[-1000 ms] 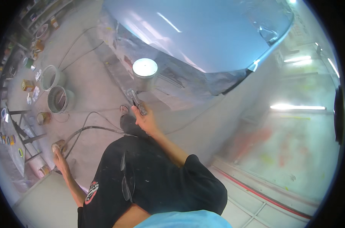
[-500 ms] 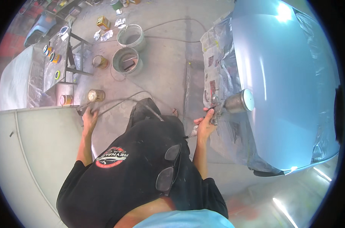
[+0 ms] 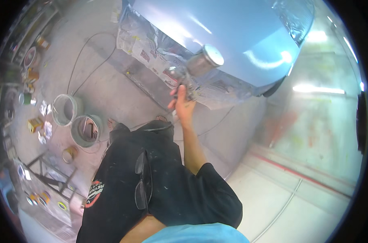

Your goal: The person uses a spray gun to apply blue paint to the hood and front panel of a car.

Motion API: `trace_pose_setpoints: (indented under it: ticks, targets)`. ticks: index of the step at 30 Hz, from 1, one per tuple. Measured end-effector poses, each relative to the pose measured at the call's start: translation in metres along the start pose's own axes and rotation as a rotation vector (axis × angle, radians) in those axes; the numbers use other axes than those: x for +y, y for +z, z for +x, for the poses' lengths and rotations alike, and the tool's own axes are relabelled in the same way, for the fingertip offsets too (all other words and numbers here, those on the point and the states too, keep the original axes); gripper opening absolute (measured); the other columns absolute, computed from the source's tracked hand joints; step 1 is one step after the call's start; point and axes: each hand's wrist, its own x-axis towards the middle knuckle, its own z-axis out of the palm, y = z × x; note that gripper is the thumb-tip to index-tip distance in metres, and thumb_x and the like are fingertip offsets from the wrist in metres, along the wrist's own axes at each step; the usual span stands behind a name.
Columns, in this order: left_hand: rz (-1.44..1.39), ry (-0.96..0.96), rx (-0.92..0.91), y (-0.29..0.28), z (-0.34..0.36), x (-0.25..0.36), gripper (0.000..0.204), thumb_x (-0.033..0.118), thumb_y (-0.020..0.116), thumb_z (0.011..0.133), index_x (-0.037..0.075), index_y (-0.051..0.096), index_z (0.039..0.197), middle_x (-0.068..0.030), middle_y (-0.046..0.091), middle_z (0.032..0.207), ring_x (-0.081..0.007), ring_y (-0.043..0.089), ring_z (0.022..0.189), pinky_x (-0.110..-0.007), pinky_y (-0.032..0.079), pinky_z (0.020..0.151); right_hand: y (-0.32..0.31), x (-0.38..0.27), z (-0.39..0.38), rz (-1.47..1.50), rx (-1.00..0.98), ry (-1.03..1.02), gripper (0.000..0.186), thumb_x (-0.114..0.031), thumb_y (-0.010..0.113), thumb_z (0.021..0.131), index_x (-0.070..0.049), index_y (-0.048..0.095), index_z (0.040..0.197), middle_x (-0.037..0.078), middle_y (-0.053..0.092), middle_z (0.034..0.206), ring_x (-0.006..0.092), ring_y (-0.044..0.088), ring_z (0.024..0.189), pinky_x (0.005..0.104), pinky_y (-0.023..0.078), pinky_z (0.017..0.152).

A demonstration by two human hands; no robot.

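My right hand (image 3: 183,104) grips a metal spray gun (image 3: 176,76) with a cylindrical metal cup (image 3: 202,62) topped by a pale lid; its fingers wrap round the handle. The gun is held over paper and plastic masking (image 3: 143,48) along the lower edge of a glossy light-blue car panel (image 3: 240,24), which fills the upper middle and right. Whether the cup touches the panel, I cannot tell. My left hand is out of sight. Sunglasses (image 3: 141,182) hang on my dark shirt, and my bare feet (image 3: 161,118) show beyond it.
Two buckets (image 3: 86,141) stand on the floor at the left, among tins (image 3: 69,154), crumpled paper (image 3: 44,107) and hoses (image 3: 90,38). A metal-legged table (image 3: 50,176) with small items is at the lower left. A paint-stained pale wall (image 3: 317,125) with bright strips is at the right.
My view has turned toward the panel again. My right hand and gun have moved forward, up toward the panel's edge. My left hand, earlier near a tin and hose, has left view.
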Motion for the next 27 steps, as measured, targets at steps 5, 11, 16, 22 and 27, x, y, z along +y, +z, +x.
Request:
trace_pose_setpoints:
  ticks: [5, 11, 16, 22, 27]
  targets:
    - [-0.038, 0.209, -0.091, -0.038, 0.141, 0.05, 0.036, 0.027, 0.057, 0.089, 0.0, 0.061, 0.113, -0.0206, 0.067, 0.086, -0.0327, 0.065, 0.075, -0.042, 0.05, 0.063, -0.034, -0.017, 0.005, -0.088, 0.59, 0.008, 0.043, -0.045, 0.053, 0.097, -0.003, 0.057, 0.085, 0.007, 0.057, 0.068, 0.0144, 0.053, 0.039, 0.0264, 0.038, 0.035]
    - [-0.037, 0.269, -0.131, -0.064, 0.21, 0.076, 0.034, 0.027, 0.057, 0.089, 0.0, 0.061, 0.11, -0.0204, 0.066, 0.085, -0.0325, 0.065, 0.074, -0.041, 0.05, 0.063, -0.059, -0.037, -0.021, -0.222, 0.989, -0.121, 0.044, -0.043, 0.05, 0.098, 0.001, 0.055, 0.095, 0.009, 0.055, 0.069, 0.0184, 0.053, 0.038, 0.0285, 0.042, 0.034]
    - [-0.027, 0.226, -0.143, -0.067, 0.215, 0.07, 0.033, 0.027, 0.057, 0.089, 0.0, 0.061, 0.107, -0.0202, 0.066, 0.085, -0.0323, 0.064, 0.074, -0.041, 0.05, 0.062, -0.009, -0.034, -0.011, -0.32, 0.899, -0.086, 0.042, -0.038, 0.049, 0.099, 0.003, 0.054, 0.096, 0.01, 0.055, 0.07, 0.0187, 0.054, 0.038, 0.0277, 0.041, 0.035]
    - [-0.005, 0.177, -0.127, -0.081, 0.219, 0.049, 0.032, 0.027, 0.057, 0.088, 0.0, 0.061, 0.105, -0.02, 0.065, 0.083, -0.0321, 0.064, 0.073, -0.041, 0.049, 0.062, 0.127, -0.027, 0.055, -0.214, 0.453, -0.086, 0.04, -0.036, 0.054, 0.097, 0.003, 0.055, 0.106, 0.009, 0.055, 0.072, 0.0139, 0.054, 0.045, 0.0269, 0.044, 0.035]
    - [0.023, 0.171, -0.126, -0.101, 0.243, 0.04, 0.031, 0.027, 0.057, 0.088, 0.0, 0.061, 0.102, -0.0199, 0.065, 0.083, -0.0319, 0.064, 0.073, -0.041, 0.049, 0.061, 0.253, -0.018, 0.158, -0.064, 0.355, -0.362, 0.042, -0.034, 0.058, 0.095, 0.0, 0.054, 0.12, 0.009, 0.059, 0.078, 0.0138, 0.058, 0.055, 0.0259, 0.05, 0.037]
